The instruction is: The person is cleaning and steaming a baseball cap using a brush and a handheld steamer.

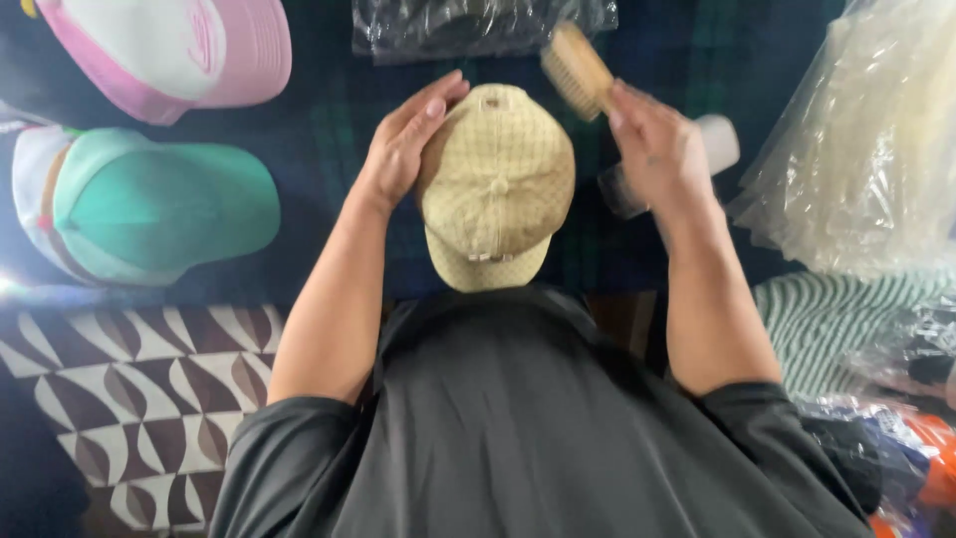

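A beige checked cap (498, 189) lies in the middle on a dark plaid cloth (329, 110), its brim pointing toward me. My left hand (403, 139) rests flat against the cap's left side, fingers together. My right hand (652, 149) is closed around a wooden brush (576, 70), held just above and to the right of the cap's crown. The brush looks slightly blurred.
A teal cap (164, 204) and a pink-and-white cap (169, 50) lie at the left. A white bottle (719, 139) sits behind my right hand. Clear plastic bags (866, 149) pile at the right, another bagged dark item (478, 25) at the top. A patterned mat (129, 389) is lower left.
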